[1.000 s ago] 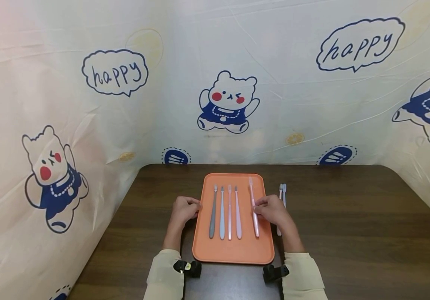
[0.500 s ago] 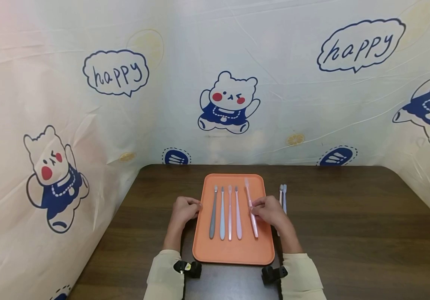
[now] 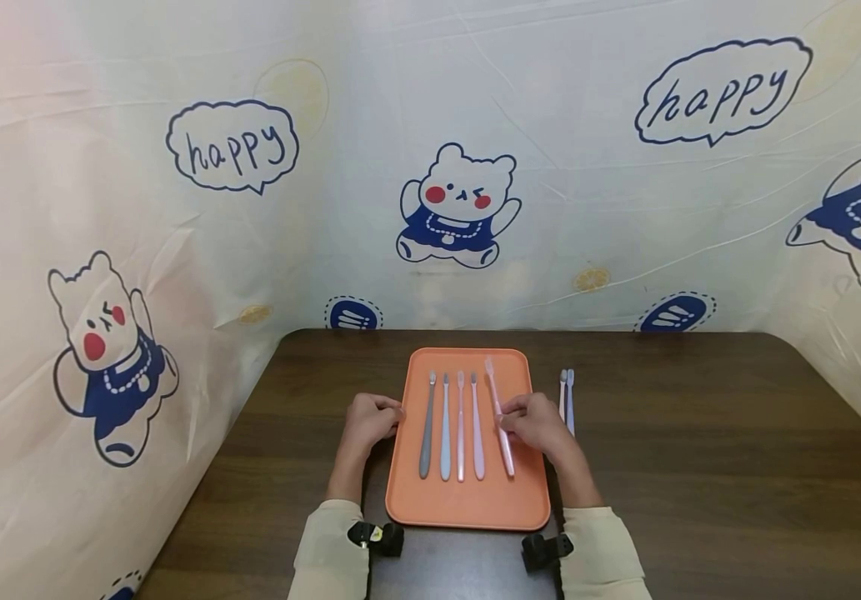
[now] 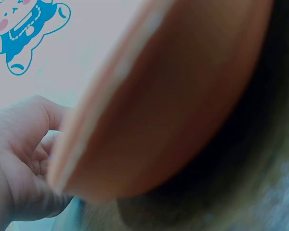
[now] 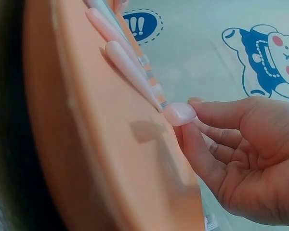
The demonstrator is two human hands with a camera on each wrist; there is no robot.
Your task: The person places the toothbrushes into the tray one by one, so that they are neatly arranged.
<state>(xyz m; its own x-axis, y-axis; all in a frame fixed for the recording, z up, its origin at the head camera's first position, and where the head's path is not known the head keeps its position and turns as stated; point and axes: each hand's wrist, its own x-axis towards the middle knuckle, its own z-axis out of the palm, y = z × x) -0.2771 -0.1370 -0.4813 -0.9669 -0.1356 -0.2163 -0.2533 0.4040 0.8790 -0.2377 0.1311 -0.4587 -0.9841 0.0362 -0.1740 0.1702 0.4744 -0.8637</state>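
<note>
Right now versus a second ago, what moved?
The right hand shifted the pale pink toothbrush left, nearer the row of four toothbrushes; its bristle end moved most, so it leans further left. Nothing newly gripped or let go. Unchanged: the row, the orange tray and the left hand holding its left edge.

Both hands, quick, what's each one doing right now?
Left hand: closed, holding the left edge of the orange tray.
Right hand: closed, pinching a pink toothbrush.
</note>
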